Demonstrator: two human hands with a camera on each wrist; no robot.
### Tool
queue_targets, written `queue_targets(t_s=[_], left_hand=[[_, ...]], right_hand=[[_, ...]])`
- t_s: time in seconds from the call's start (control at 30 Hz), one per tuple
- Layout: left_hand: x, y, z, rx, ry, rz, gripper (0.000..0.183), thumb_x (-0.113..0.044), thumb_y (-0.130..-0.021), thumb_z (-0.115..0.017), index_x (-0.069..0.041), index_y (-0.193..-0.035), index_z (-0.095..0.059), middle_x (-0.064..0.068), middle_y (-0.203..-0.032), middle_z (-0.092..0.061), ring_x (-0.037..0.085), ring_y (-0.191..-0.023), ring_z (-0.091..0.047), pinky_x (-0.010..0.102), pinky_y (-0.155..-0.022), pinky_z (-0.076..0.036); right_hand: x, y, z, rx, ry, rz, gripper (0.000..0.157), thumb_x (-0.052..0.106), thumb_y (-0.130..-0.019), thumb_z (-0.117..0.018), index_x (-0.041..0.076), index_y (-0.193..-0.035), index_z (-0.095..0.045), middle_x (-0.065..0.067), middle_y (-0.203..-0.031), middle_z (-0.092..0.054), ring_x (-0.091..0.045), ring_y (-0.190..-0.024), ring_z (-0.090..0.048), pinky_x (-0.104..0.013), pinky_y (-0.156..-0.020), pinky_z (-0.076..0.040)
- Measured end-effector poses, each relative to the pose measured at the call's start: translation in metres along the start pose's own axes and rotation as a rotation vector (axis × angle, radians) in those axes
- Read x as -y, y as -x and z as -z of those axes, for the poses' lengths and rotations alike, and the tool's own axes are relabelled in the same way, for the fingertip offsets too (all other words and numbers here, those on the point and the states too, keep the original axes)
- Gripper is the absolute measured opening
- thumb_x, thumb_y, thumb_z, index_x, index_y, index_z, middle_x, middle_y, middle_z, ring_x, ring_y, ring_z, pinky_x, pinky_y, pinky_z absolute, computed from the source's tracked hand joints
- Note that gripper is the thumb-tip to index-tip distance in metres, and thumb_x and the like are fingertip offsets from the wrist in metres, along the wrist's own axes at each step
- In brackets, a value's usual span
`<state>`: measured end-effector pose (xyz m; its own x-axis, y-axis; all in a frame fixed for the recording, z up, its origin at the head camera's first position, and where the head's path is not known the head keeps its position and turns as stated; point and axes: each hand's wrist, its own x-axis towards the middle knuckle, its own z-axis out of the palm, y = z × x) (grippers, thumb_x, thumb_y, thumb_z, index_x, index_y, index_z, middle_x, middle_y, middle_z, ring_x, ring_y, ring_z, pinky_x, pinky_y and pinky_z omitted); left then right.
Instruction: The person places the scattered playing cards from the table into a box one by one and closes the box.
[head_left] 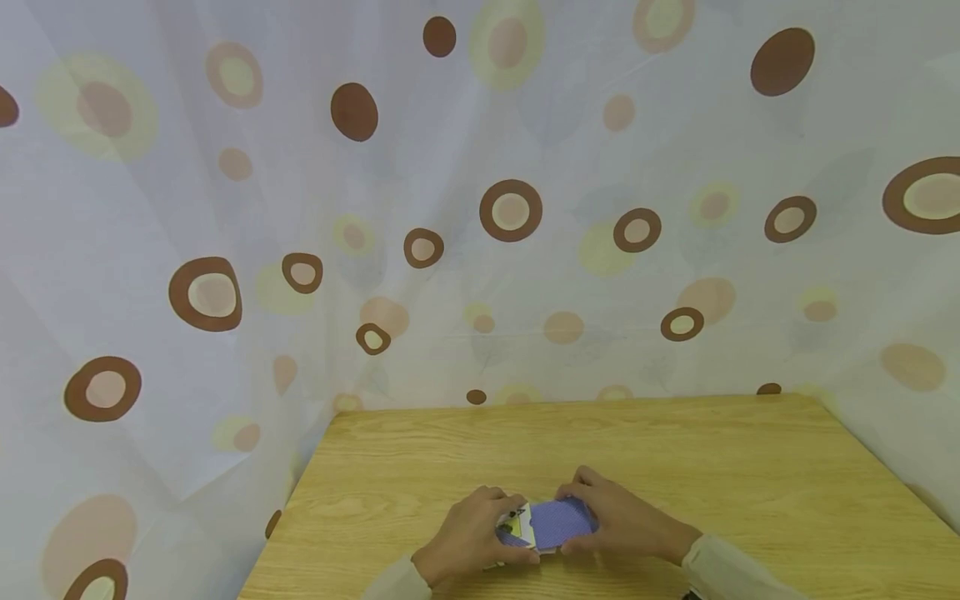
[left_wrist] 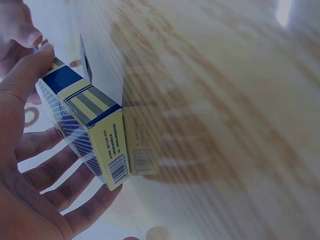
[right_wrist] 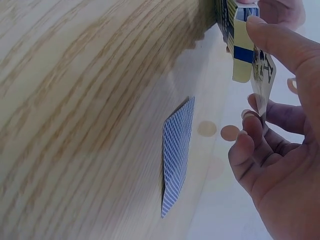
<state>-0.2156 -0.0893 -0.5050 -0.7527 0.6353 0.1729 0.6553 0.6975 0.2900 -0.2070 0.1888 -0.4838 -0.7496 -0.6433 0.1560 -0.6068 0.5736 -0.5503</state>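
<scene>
My left hand (head_left: 476, 533) grips a playing-card box (left_wrist: 110, 145), thumb on one side and fingers on the other. The box is pale yellow with blue bands, a barcode on its end and blue lattice on its face. At its opened end a yellow flap (right_wrist: 242, 70) sticks out. My right hand (head_left: 622, 521) pinches a blue-backed playing card (head_left: 562, 523) at the box's opening; its face (right_wrist: 264, 80) shows from below. Whether more cards lie behind it, I cannot tell. How far it sits inside the box is hidden.
Another blue-backed card (right_wrist: 177, 157) lies on the wooden table (head_left: 600, 442), below the right hand. Spotted pale sheeting (head_left: 450, 292) hangs behind the table and along its sides. A small dark object (head_left: 693, 594) shows at the bottom edge of the head view.
</scene>
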Motion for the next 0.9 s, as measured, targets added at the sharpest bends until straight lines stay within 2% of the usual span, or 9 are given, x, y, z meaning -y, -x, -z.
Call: queue_targets(t_s=[0.2, 0.43, 0.63, 0.9], left_hand=[[0.001, -0.001, -0.003, 0.009, 0.017, -0.001, 0.083, -0.074, -0.079, -0.073, -0.018, -0.139, -0.066, -0.001, -0.123, -0.066, 0.009, -0.104, -0.057, 0.023, -0.075, -0.049], [0.001, -0.001, -0.006, -0.018, -0.006, -0.036, 0.082, -0.073, -0.079, -0.073, -0.016, -0.138, -0.067, -0.001, -0.122, -0.067, 0.009, -0.103, -0.058, 0.02, -0.073, -0.048], [0.0, -0.001, -0.007, -0.007, 0.015, -0.027, 0.083, -0.072, -0.078, -0.074, -0.016, -0.138, -0.066, -0.001, -0.121, -0.067, 0.009, -0.102, -0.057, 0.018, -0.071, -0.046], [-0.001, -0.002, -0.005, -0.018, 0.009, -0.038, 0.082, -0.072, -0.078, -0.074, -0.014, -0.137, -0.067, 0.0, -0.119, -0.068, 0.008, -0.101, -0.058, 0.019, -0.073, -0.049]], right_hand=[[0.004, -0.003, -0.004, 0.006, 0.0, 0.009, 0.068, 0.056, -0.086, -0.078, 0.008, -0.132, -0.064, 0.005, -0.11, -0.048, -0.005, -0.093, -0.052, -0.025, -0.08, -0.052], [0.006, -0.009, -0.012, 0.007, 0.002, 0.013, 0.07, 0.06, -0.084, -0.078, 0.01, -0.13, -0.065, 0.006, -0.11, -0.049, -0.004, -0.091, -0.053, -0.024, -0.08, -0.051], [0.009, -0.014, -0.019, 0.01, 0.018, 0.032, 0.072, 0.06, -0.083, -0.077, 0.007, -0.13, -0.065, 0.005, -0.109, -0.049, -0.005, -0.089, -0.05, -0.023, -0.079, -0.05], [0.009, -0.012, -0.015, 0.046, -0.026, 0.022, 0.082, 0.061, -0.086, -0.075, 0.002, -0.141, -0.058, 0.004, -0.112, -0.048, -0.009, -0.087, -0.05, -0.023, -0.074, -0.048]])
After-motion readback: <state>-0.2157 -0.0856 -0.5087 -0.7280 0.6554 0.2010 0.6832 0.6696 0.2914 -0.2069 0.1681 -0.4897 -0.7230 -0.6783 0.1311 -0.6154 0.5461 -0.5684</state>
